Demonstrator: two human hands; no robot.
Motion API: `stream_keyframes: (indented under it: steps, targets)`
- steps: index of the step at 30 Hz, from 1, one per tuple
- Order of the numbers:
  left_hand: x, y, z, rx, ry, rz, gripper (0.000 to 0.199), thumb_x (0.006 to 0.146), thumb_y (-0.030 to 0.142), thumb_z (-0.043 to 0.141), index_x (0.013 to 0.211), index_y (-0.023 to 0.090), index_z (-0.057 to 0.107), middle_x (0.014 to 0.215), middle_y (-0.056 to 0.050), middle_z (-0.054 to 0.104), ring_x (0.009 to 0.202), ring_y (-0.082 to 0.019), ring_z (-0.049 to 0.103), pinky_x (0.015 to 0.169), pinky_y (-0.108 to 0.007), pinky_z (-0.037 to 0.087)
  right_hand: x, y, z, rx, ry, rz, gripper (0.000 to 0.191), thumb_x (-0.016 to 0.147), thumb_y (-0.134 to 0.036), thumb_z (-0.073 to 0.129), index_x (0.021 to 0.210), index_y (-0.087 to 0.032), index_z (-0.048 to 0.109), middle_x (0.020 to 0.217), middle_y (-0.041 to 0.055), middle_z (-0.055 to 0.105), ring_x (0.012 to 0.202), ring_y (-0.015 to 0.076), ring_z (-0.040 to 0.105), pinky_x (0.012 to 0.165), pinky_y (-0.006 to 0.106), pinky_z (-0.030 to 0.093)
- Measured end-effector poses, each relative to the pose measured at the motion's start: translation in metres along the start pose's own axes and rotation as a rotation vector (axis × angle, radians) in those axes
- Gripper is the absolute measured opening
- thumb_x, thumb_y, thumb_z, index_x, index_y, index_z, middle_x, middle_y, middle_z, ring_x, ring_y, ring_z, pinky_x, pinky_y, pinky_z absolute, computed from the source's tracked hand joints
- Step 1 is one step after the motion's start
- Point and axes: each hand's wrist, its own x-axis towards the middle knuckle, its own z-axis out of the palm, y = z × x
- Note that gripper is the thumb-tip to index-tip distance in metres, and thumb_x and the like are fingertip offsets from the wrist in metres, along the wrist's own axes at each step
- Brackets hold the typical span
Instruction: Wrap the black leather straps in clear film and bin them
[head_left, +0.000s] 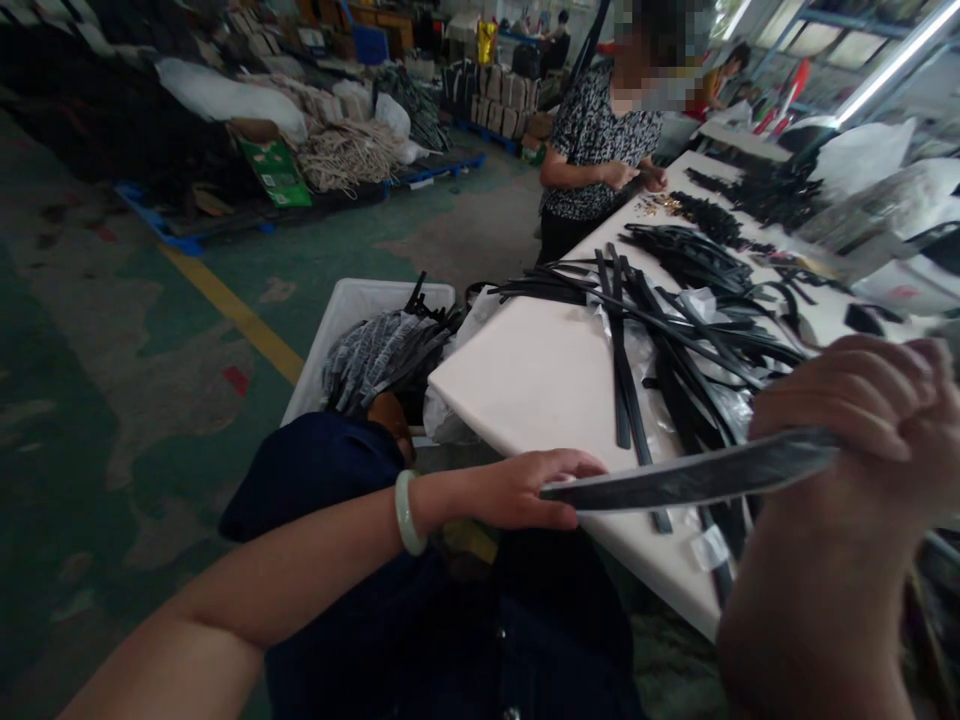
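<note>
The right hand [855, 430] is curled into a fist around one end of a flat black strip [690, 475] (perhaps a belt blank, though the view is dim), while the left hand [510, 490], with a jade bangle [405, 512] at its wrist, grips the other end with its fingers. The strip spans the gap between them, above a heap of similar black strips [675, 340] on a white table [525, 390]. A co-worker [600, 150] stands farther along the table.

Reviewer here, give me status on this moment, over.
Right hand clenched on black flat strip. Left hand at strip's other end. Pile of black strips just beyond, on white table.
</note>
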Motion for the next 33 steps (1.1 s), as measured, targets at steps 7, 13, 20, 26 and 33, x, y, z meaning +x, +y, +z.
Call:
stream_keyframes:
  steps: [7, 13, 20, 26, 33]
  targets:
    - [-0.012, -0.024, -0.005, -0.346, -0.101, -0.35, 0.056, 0.08, 0.07, 0.038, 0.082, 0.015, 0.048, 0.054, 0.005, 0.038, 0.047, -0.006, 0.037, 0.059, -0.025, 0.048, -0.022, -0.004, -0.065, -1.852, 0.66, -0.049, 0.054, 0.089, -0.061, 0.036, 0.057, -0.017, 0.042, 0.044, -0.0054, 0.023, 0.038, 0.0066, 0.026, 0.039, 0.02, 0.029]
    - [-0.014, -0.029, -0.005, -0.152, 0.005, -0.418, 0.062, 0.079, 0.072, 0.034, 0.086, 0.013, 0.05, 0.063, 0.002, 0.043, 0.054, -0.008, 0.044, 0.048, -0.02, 0.045, -0.062, 0.008, -0.093, -1.819, 0.733, -0.096, 0.055, 0.089, -0.06, 0.036, 0.054, -0.017, 0.04, 0.042, -0.0055, 0.023, 0.037, 0.0069, 0.024, 0.039, 0.02, 0.027]
    - [-0.006, -0.032, -0.001, -0.23, -0.065, -0.308, 0.064, 0.078, 0.073, 0.033, 0.095, 0.014, 0.05, 0.065, 0.002, 0.039, 0.055, -0.008, 0.041, 0.049, -0.02, 0.046, -0.065, 0.026, -0.1, -1.452, 0.833, -0.126, 0.048, 0.093, -0.052, 0.036, 0.059, -0.018, 0.03, 0.047, -0.0067, 0.014, 0.038, 0.0072, 0.014, 0.036, 0.019, 0.019]
    - [-0.007, -0.03, 0.001, -0.255, -0.085, -0.272, 0.061, 0.077, 0.073, 0.035, 0.096, 0.016, 0.046, 0.064, 0.003, 0.041, 0.051, -0.006, 0.04, 0.046, -0.018, 0.041, -0.072, 0.029, -0.115, -1.548, 0.857, -0.125, 0.05, 0.091, -0.055, 0.038, 0.057, -0.018, 0.032, 0.044, -0.0063, 0.02, 0.037, 0.0069, 0.017, 0.036, 0.02, 0.02]
    - [-0.009, -0.021, -0.014, -0.482, -0.182, -0.267, 0.073, 0.066, 0.067, 0.06, 0.117, 0.019, 0.043, 0.091, -0.005, 0.059, 0.066, -0.014, 0.06, 0.067, -0.029, 0.05, -0.054, 0.005, -0.094, -1.531, 0.843, -0.147, 0.048, 0.088, -0.052, 0.047, 0.057, -0.018, 0.033, 0.044, -0.0071, 0.02, 0.037, 0.0062, 0.018, 0.036, 0.02, 0.022]
